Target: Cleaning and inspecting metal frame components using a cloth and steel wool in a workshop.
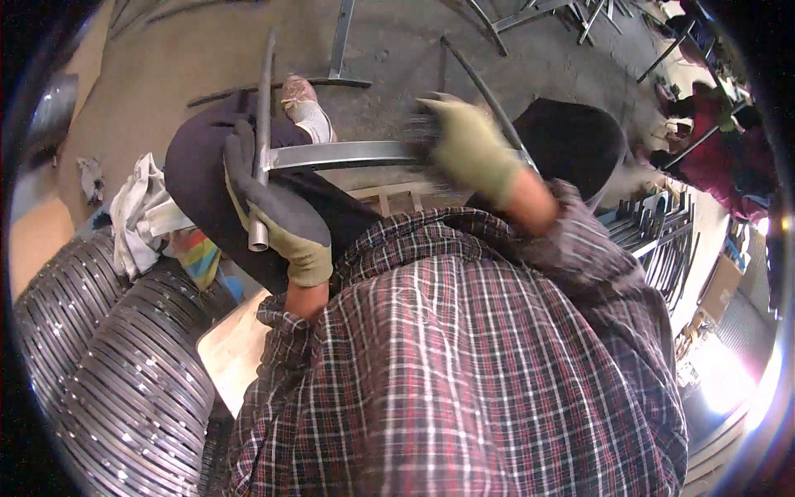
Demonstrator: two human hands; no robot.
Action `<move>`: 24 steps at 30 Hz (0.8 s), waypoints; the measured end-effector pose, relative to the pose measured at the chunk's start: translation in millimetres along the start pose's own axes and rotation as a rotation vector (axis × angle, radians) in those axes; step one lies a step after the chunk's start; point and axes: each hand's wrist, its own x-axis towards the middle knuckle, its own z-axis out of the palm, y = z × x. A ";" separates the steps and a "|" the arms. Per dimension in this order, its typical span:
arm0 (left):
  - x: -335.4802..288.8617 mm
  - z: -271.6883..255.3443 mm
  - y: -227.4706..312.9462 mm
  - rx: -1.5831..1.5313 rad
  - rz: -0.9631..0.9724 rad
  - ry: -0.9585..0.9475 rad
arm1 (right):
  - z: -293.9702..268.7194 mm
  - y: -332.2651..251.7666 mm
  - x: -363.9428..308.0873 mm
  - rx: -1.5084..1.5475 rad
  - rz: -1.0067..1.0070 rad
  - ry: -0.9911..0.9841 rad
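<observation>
A grey metal tube frame (352, 155) lies across my thighs, with a flat crossbar joining a round tube on the left and another leg on the right. My left hand (286, 217), in a yellow-green and dark grey glove, is closed round the left tube near its open lower end. Over the right part of the crossbar is my right hand (470, 151), in a similar glove. Motion smears its dark finger area, so I cannot make out whether it holds anything.
Stacked dark metal hoops (132, 381) stand at my left, with white cloths (141, 211) on top. More metal frames (339, 50) lie on the floor ahead. Dark metal bars (662, 232) stand at my right. Other people in dark red clothing (712, 157) are at the far right.
</observation>
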 end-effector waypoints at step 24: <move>-22.0 -31.8 -40.2 0.536 0.296 -0.050 | -32.1 17.3 14.6 0.122 0.121 -0.284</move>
